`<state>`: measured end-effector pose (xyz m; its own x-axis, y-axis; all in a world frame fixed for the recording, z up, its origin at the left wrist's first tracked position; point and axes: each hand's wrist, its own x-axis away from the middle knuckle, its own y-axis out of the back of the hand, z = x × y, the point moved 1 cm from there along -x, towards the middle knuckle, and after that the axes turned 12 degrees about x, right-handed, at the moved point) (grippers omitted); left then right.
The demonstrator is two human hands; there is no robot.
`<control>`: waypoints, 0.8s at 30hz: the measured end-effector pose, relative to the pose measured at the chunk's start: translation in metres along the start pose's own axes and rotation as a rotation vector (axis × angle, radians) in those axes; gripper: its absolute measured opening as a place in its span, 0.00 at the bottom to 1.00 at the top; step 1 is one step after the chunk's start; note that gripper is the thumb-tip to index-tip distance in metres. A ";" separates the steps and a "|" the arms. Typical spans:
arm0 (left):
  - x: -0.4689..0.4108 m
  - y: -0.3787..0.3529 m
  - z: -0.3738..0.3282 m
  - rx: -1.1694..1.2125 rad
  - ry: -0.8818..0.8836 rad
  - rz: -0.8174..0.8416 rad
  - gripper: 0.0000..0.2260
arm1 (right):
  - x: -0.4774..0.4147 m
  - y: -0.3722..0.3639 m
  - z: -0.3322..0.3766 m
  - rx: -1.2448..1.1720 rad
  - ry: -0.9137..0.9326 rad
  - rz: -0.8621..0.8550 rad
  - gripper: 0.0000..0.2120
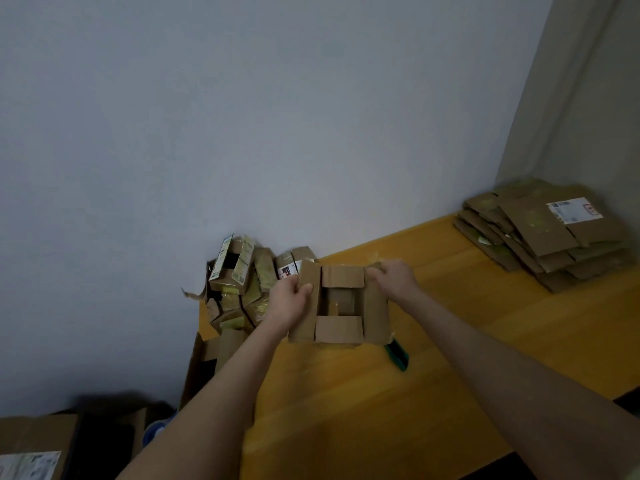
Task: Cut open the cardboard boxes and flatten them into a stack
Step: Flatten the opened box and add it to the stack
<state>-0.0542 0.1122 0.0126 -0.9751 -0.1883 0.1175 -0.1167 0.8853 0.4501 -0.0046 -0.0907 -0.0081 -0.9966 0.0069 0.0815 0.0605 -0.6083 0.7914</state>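
Cardboard box [339, 330] in left hand [292, 299] and right hand [394, 275] partly hides green tool [398, 356]

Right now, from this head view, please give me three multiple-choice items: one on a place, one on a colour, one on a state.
1. Where does the flattened stack lie?
A) on the table's far right end
B) on the floor
C) on a chair

2. What colour is the tool by the open box?
A) red
B) green
C) white

3. How are the open box's flaps?
A) taped shut
B) torn off
C) folded outward

Key:
1. A: it rests on the table near the corner.
2. B: its body is green.
3. C: the left hand and right hand grip spread flaps.
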 end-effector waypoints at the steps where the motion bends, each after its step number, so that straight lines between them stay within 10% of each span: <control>1: 0.000 0.000 -0.001 0.043 0.010 0.018 0.10 | 0.000 -0.001 -0.001 -0.019 -0.038 0.005 0.09; 6: -0.002 -0.003 -0.007 0.061 -0.028 0.033 0.09 | 0.008 -0.011 0.007 0.308 0.016 -0.055 0.31; 13: -0.008 0.000 -0.014 -0.002 -0.130 0.133 0.09 | 0.015 -0.020 0.011 0.776 0.199 -0.063 0.30; 20: -0.024 0.021 -0.019 -0.271 -0.286 0.070 0.08 | 0.017 -0.015 0.012 0.232 0.174 0.030 0.18; 24: -0.019 0.017 -0.006 -0.373 -0.296 -0.292 0.17 | 0.022 -0.020 0.018 0.227 0.088 -0.002 0.20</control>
<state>-0.0367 0.1280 0.0230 -0.9300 -0.2277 -0.2886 -0.3675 0.5937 0.7159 -0.0264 -0.0638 -0.0116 -0.9972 -0.0670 0.0345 0.0593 -0.4144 0.9081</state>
